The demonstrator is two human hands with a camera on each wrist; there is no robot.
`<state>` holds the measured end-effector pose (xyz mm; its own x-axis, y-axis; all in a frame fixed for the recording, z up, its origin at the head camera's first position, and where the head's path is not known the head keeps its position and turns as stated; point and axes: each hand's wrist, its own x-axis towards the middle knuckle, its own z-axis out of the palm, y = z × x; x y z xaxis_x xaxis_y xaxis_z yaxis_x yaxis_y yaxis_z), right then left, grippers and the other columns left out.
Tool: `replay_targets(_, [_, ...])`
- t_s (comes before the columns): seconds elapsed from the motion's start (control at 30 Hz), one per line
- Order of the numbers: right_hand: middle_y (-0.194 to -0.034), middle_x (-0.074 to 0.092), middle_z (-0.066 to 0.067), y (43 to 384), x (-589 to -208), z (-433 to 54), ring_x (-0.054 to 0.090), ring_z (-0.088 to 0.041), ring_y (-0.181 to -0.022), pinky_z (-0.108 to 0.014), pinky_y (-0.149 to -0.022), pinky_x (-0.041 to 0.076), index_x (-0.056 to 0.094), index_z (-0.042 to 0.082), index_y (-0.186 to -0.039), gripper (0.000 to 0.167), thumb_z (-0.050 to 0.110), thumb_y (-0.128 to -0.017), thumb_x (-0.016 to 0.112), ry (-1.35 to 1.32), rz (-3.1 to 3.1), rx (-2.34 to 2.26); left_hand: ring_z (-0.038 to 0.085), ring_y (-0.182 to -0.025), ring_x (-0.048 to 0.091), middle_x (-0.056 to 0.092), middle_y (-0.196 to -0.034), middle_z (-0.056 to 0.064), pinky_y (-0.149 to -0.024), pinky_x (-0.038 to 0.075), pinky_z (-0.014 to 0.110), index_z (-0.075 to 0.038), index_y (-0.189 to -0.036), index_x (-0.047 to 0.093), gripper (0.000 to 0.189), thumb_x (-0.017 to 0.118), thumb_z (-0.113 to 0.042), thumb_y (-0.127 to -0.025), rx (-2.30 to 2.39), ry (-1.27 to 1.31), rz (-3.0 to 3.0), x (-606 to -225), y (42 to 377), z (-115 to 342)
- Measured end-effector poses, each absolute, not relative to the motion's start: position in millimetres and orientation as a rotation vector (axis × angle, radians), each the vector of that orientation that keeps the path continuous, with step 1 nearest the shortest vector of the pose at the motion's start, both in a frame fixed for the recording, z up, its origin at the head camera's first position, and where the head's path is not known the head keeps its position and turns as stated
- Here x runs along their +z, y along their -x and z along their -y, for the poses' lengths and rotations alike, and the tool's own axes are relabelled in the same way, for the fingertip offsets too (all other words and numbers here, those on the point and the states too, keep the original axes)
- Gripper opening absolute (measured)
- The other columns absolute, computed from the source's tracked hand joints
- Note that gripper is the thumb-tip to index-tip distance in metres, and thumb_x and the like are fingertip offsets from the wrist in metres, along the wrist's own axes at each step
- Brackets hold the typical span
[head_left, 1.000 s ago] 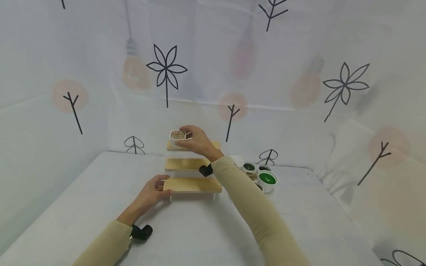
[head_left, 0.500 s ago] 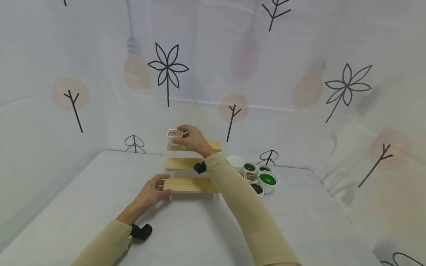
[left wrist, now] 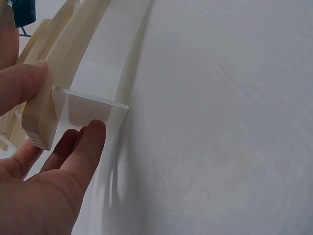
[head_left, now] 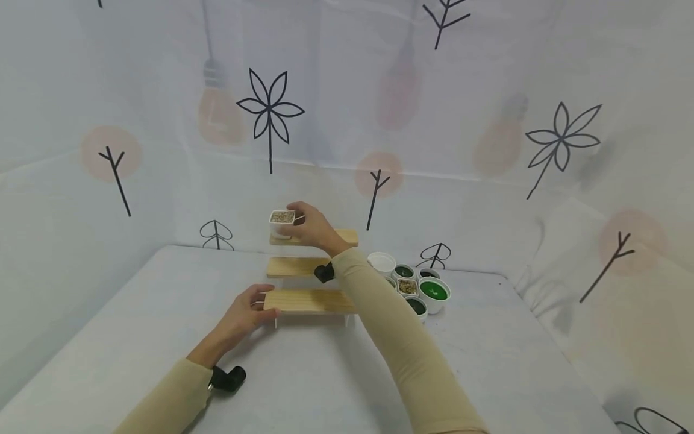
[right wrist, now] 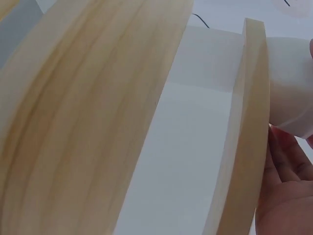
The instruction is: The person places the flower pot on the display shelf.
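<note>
A three-tier stand with wooden planks [head_left: 311, 301] and clear supports stands on the white table. My left hand [head_left: 241, 316] grips the left end of its lowest plank; in the left wrist view the thumb [left wrist: 22, 83] presses on the wood and other fingers reach below, beside a clear support [left wrist: 90, 100]. At the left of the top plank [head_left: 344, 237], my right hand [head_left: 314, 229] holds a small white square pot [head_left: 280, 228] with a grainy beige fill. The right wrist view shows the pot's side [right wrist: 291, 88] against the top plank, its base on the wood.
Right of the stand is a cluster of white pots: a large one with a bright green top [head_left: 435, 290], a square one with grainy fill [head_left: 408, 287], several dark-green-topped ones, and a plain white round one [head_left: 382, 263]. A patterned white cloth backdrop [head_left: 461, 205] rises behind.
My right hand has moved the pot slightly left and lowered it onto the top plank. The left hand keeps its hold on the lowest plank.
</note>
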<state>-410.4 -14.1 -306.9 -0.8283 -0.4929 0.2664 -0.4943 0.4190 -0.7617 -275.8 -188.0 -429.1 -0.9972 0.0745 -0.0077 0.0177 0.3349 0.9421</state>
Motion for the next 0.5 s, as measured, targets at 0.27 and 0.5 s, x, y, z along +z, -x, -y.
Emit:
replay_targets(0.27, [-0.126,0.055,-0.008,399.5,-293.7,-19.8,0.057,-0.019,-0.111,-0.034,-0.09,0.049,0.048,0.014,-0.137,0.065,0.037,-0.082,0.074,-0.888,2.617,1.33,0.037,-0.12,0.052,0.049,-0.132,0.024,-0.094,0.046,0.044,-0.003,-0.139,0.04,0.066,0.073,-0.015,-0.083,1.766,-0.118,-2.55,-426.2,275.5,187.4])
replay_targets(0.5, [-0.127,0.054,-0.003,379.2,-294.4,-62.8,0.057,-0.02,-0.11,-0.037,-0.09,0.049,0.048,0.017,-0.136,0.061,0.037,-0.084,0.072,-0.892,2.583,1.331,0.037,-0.119,0.052,0.048,-0.133,0.024,-0.094,0.045,0.045,-0.003,-0.139,0.04,0.068,0.074,-0.018,-0.083,1.74,-0.092,-2.557,-429.9,275.8,188.3])
